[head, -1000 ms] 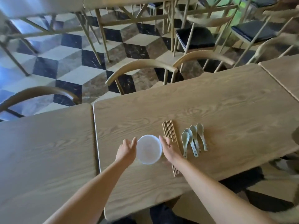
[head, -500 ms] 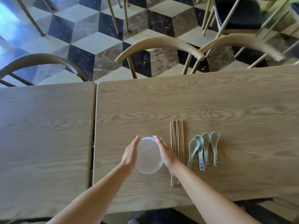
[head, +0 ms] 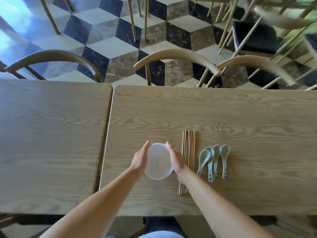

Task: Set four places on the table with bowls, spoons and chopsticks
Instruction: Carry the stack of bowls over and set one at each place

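Closed in now, both palms are pressed against the bowl, where a second ago a small gap was left on each side. The left hand is laid on the bowl's left wall and the right hand on its right wall, fingers straight and held together. Whether the bowl is lifted clear of the table cannot be told. Chopsticks are bundled just right of the bowl, and four spoons are fanned further right. No place is laid yet; the bowl is judged ready to be carried off.
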{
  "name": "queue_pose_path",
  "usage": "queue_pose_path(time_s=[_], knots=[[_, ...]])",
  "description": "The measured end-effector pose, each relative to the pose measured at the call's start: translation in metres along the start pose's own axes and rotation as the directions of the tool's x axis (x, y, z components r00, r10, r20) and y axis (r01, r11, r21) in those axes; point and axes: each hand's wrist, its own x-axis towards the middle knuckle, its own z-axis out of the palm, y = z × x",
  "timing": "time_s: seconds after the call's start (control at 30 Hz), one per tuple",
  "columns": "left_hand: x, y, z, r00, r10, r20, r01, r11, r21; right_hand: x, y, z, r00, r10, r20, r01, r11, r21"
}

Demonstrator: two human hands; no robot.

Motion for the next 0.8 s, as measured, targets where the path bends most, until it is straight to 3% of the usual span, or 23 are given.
queue_pose_path(time_s=[0.33,0.57,0.8], knots=[[-0.060,-0.016,-0.108,0.999,0.006,-0.039,-0.012,0.983,-0.181,-0.074,-0.013,0.102,1.000,-0.029,0.004,0.030,0.995,-0.097],[-0.116,-0.075,-0.250,0.991,0.020,-0.134,-0.061,0.950,-0.306,-0.136,0.021,0.243,0.996,-0.053,0.076,0.068,0.977,-0.204],[-0.176,-0.155,-0.400,0.968,-0.014,-0.251,-0.095,0.905,-0.415,-0.193,0.075,0.393,0.965,0.049,0.256,0.044,0.939,-0.342]])
